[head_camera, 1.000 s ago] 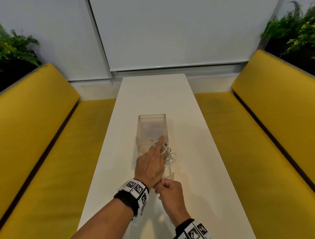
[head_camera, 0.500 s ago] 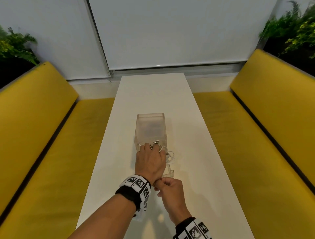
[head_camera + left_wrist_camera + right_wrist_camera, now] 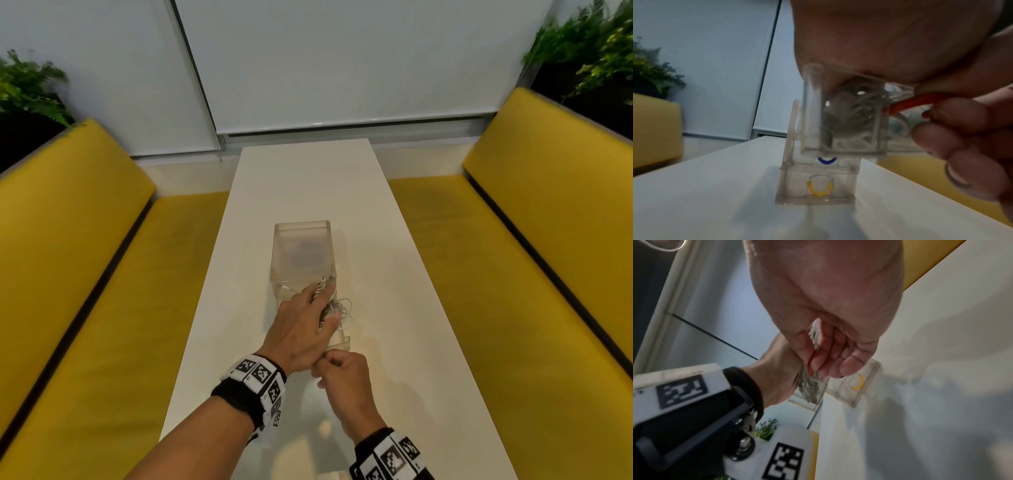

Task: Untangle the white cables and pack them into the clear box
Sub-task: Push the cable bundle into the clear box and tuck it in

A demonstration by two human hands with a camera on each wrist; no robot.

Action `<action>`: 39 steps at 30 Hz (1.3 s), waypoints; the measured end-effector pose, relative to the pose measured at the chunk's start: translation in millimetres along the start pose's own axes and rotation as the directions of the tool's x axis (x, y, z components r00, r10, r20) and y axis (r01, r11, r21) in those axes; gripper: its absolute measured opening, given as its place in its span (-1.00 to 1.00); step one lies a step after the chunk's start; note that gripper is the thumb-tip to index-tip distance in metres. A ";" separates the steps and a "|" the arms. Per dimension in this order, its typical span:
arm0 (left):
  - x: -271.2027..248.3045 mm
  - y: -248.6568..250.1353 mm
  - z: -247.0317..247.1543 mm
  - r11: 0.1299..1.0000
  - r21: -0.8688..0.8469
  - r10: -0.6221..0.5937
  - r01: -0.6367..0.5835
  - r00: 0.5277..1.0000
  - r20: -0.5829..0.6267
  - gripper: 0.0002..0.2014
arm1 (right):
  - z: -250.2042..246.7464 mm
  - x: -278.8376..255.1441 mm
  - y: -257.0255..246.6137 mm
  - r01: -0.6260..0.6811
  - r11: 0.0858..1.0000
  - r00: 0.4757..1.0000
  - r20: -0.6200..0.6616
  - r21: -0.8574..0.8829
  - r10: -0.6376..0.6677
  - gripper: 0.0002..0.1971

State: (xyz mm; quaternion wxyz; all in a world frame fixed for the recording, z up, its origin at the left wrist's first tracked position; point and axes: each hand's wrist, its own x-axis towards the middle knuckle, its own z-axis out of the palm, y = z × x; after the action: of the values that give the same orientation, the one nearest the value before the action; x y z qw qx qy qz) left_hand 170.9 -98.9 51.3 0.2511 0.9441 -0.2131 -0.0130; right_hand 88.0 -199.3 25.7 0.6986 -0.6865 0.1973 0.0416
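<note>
A clear box (image 3: 301,253) of stacked drawers stands mid-table. Its top drawer (image 3: 345,341) is pulled out towards me and holds the bundle of white cables (image 3: 342,308), with loops bulging over its right wall. My left hand (image 3: 301,325) lies flat over the drawer, fingers pressing the cables down. In the left wrist view the cables (image 3: 851,116) show through the drawer front. My right hand (image 3: 342,373) pinches the red pull loop (image 3: 916,102) at the drawer's front, also seen as the red loop (image 3: 810,369) in the right wrist view.
Lower drawers carry a blue loop (image 3: 827,160) and a yellow loop (image 3: 820,188). The long white table (image 3: 308,178) runs between two yellow benches (image 3: 85,274) (image 3: 531,257). Plants (image 3: 30,89) stand behind the bench backs.
My left hand went from poking with one extended finger to lying flat on the cables. The right hand kept its pinch at the drawer front; the box stayed in place.
</note>
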 end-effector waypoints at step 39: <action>22.2 15.6 16.1 0.939 0.015 -0.331 0.344 0.913 -0.239 -0.61 | 6.0 6.7 0.5 -0.070 0.997 0.997 -0.017 0.045 0.071 -0.80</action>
State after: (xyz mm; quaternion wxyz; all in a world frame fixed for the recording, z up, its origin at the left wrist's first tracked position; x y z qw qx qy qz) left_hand 182.7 -127.7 46.6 0.2413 0.9684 -0.0163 0.0607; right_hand 95.3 -194.8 22.9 0.7098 -0.6640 0.2287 0.0553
